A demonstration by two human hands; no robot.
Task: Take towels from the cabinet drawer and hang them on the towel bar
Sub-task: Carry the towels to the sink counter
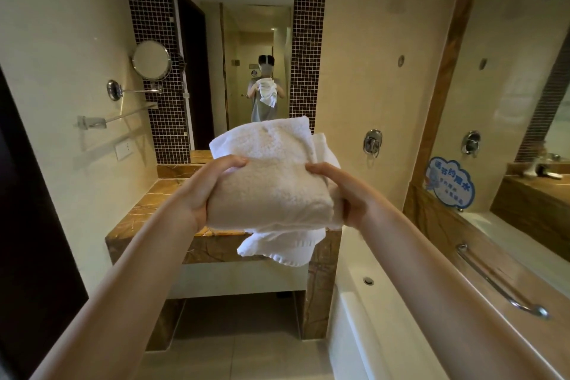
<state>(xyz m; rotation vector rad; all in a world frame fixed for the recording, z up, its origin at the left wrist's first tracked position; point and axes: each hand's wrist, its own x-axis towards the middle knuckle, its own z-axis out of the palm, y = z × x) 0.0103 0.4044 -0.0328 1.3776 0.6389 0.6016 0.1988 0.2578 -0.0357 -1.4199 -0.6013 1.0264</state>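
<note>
Left hand [207, 187] and right hand [339, 191], thumbs on top, grip opposite side edges of a folded white towel [271, 185] held in open air above the marble vanity counter [145, 207] front edge, wall towel bar [123, 116] up-left of it.

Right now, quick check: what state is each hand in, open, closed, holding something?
Left hand: closed, holding the left side of the folded white towel.
Right hand: closed, holding the same towel's right side.
</note>
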